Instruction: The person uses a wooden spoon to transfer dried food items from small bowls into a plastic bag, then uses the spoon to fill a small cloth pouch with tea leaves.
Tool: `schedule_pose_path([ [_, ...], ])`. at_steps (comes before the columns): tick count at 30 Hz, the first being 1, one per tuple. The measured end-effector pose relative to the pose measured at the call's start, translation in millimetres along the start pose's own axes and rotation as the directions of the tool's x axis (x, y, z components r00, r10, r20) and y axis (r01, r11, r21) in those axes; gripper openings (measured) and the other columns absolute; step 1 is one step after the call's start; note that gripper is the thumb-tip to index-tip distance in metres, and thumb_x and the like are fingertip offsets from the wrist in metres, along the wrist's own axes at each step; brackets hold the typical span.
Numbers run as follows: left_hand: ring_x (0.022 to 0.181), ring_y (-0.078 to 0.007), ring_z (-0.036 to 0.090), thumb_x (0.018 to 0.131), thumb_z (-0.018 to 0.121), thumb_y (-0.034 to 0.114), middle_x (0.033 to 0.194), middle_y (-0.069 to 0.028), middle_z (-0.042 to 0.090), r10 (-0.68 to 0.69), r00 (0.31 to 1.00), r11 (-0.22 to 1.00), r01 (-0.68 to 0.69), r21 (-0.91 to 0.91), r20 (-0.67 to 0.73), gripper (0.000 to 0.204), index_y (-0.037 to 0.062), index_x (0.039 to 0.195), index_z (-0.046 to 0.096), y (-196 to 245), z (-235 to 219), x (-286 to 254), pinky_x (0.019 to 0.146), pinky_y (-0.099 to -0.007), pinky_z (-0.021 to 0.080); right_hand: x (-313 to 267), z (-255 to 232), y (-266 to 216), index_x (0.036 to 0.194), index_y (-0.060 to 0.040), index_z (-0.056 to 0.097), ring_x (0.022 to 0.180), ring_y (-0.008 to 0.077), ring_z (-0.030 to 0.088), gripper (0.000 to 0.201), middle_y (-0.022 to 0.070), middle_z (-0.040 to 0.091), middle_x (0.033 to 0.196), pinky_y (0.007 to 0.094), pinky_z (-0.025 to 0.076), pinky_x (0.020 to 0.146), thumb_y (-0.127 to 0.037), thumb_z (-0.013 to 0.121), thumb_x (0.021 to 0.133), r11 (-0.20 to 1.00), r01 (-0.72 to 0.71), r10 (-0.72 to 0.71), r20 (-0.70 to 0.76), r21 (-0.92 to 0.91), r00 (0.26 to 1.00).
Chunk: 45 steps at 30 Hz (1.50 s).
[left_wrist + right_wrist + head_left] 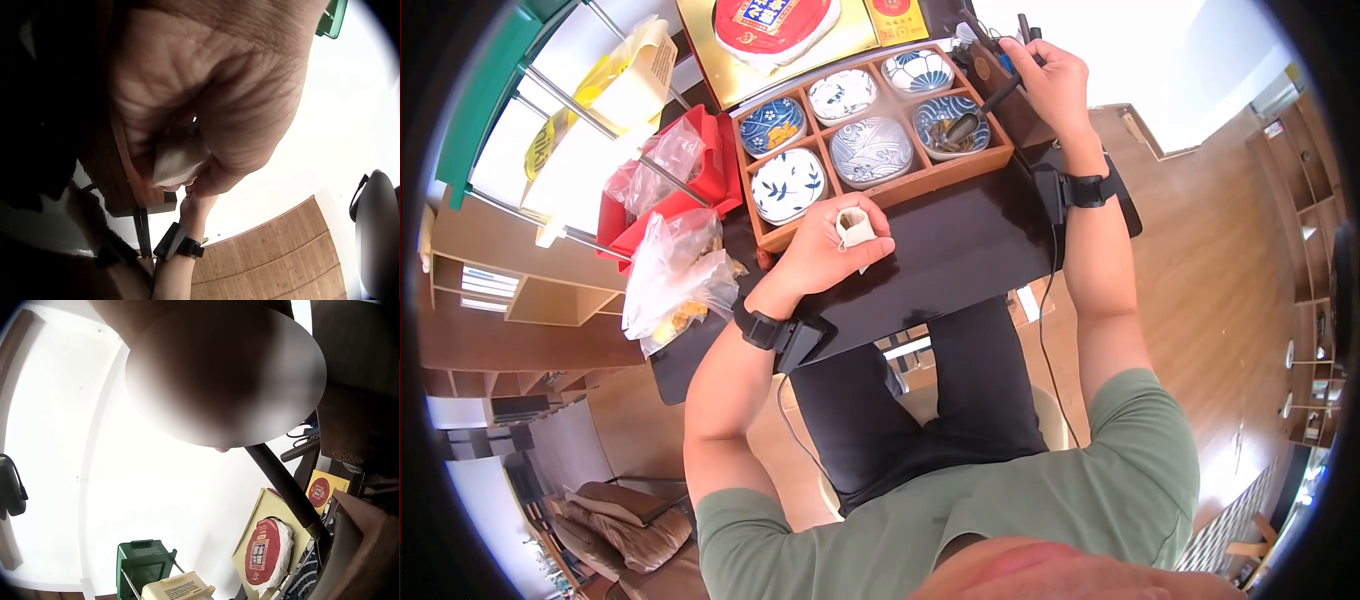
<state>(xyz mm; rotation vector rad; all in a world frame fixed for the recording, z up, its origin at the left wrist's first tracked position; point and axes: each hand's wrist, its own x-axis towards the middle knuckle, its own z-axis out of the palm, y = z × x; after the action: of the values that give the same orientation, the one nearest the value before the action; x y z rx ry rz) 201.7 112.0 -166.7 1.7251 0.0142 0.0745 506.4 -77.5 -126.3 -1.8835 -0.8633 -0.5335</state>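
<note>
My left hand [812,250] grips a small off-white cloth pouch [857,230] just in front of the wooden compartment box [930,183]. The pouch mouth faces up, and a thin string hangs from it. In the left wrist view my fingers curl round the pouch [180,161]. Over the box's right end, my right hand [1055,90] holds a dark long-handled scoop [963,127]. Its head sits at a blue wave-patterned bowl [926,108] with brown dried pieces in it. The right wrist view shows the black handle [284,487], while a blur covers the hand.
Other patterned dishes [788,188] fill the box's compartments. Behind stands a red-wrapped round cake [775,25] beside a yellow packet [896,20]. To the left are a red basket [725,165] and a clear plastic bag [670,275]. A dark holder [1025,120] stands at the right.
</note>
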Motion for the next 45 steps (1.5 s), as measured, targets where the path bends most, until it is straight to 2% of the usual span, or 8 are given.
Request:
schedule_pose_path([
  [14,0.077,-0.0071,0.061,0.086,0.077,0.000,0.090,-0.0017,0.066,0.000,1.000,1.000,0.000,0.003,-0.001,0.017,0.0037,0.095,0.063,-2.2,-0.6,0.0,0.065,-0.0220,0.050,0.7,2.5,8.6,0.083,-0.0056,0.077,0.061,0.0243,0.063,0.037,0.0130,0.067,0.065,0.0355,0.051,0.064,-0.041,0.072,0.091,0.999,-0.030,0.032,0.065,-0.022,0.997],
  [19,0.077,-0.0071,0.061,0.086,0.077,0.000,0.091,-0.0019,0.066,0.021,1.000,1.000,-0.021,-0.002,0.003,0.018,0.0038,0.096,0.063,-2.1,-0.4,0.3,0.065,-0.0221,0.050,0.7,3.8,9.1,0.085,-0.0082,0.078,0.065,0.0299,0.066,0.036,0.0150,0.068,0.069,0.0378,0.052,0.066,-0.043,0.070,0.091,0.992,-0.005,0.019,0.109,-0.126,0.994],
  [26,0.077,-0.0071,0.062,0.085,0.078,0.000,0.091,-0.0019,0.066,-0.001,1.000,1.000,0.001,-0.003,-0.003,0.018,0.0038,0.095,0.063,-1.1,0.2,0.2,0.066,-0.0219,0.050,0.4,3.8,10.8,0.088,-0.0090,0.078,0.066,0.0326,0.066,0.035,0.0156,0.068,0.070,0.0390,0.052,0.065,-0.042,0.068,0.093,0.994,0.025,-0.012,0.120,-0.102,0.993],
  [28,0.077,-0.0071,0.062,0.085,0.078,0.000,0.091,-0.0016,0.066,-0.017,1.000,1.000,0.017,-0.005,-0.006,0.017,0.0039,0.095,0.064,0.9,1.0,-0.2,0.066,-0.0221,0.050,0.0,7.3,15.0,0.074,-0.0006,0.068,0.055,0.0117,0.040,0.044,0.0029,0.045,0.054,0.0294,0.037,0.052,-0.039,0.070,0.095,0.994,0.081,-0.077,0.066,-0.073,0.995],
  [31,0.078,-0.0072,0.061,0.085,0.077,0.000,0.091,-0.0015,0.066,-0.020,1.000,1.000,0.020,0.001,-0.003,0.017,0.0040,0.094,0.064,-2.5,0.0,0.6,0.067,-0.0224,0.050,0.5,9.3,22.1,0.074,-0.0001,0.067,0.055,0.0124,0.041,0.044,0.0039,0.046,0.054,0.0303,0.038,0.053,-0.039,0.069,0.095,0.995,0.064,-0.057,0.097,-0.074,0.994],
  [32,0.070,-0.0037,0.059,0.087,0.078,0.006,0.083,0.0028,0.065,0.027,0.999,1.000,-0.027,0.005,-0.020,0.014,0.0058,0.093,0.065,-3.3,1.8,1.3,0.062,-0.0209,0.047,2.0,3.5,12.4,0.078,-0.0026,0.073,0.066,0.0362,0.064,0.041,0.0188,0.066,0.069,0.0404,0.051,0.063,-0.041,0.069,0.092,0.990,-0.005,0.025,0.151,-0.138,0.988],
  [42,0.070,-0.0040,0.060,0.087,0.077,0.004,0.082,0.0025,0.065,0.049,0.999,0.999,-0.049,0.002,-0.020,0.014,0.0054,0.093,0.065,-3.3,2.3,0.8,0.062,-0.0210,0.047,1.9,2.0,14.5,0.075,-0.0025,0.071,0.065,0.0384,0.063,0.046,0.0195,0.064,0.068,0.0420,0.050,0.064,-0.045,0.066,0.093,0.986,-0.010,0.036,0.159,-0.164,0.987],
  [45,0.070,-0.0039,0.059,0.087,0.077,0.004,0.082,0.0027,0.065,0.069,0.997,0.997,-0.068,0.034,-0.032,0.014,0.0054,0.094,0.065,-1.4,2.0,2.1,0.061,-0.0208,0.047,4.3,4.2,16.1,0.073,-0.0024,0.070,0.063,0.0381,0.062,0.047,0.0192,0.063,0.066,0.0422,0.050,0.063,-0.044,0.066,0.093,0.988,0.039,-0.020,0.125,-0.149,0.992],
])
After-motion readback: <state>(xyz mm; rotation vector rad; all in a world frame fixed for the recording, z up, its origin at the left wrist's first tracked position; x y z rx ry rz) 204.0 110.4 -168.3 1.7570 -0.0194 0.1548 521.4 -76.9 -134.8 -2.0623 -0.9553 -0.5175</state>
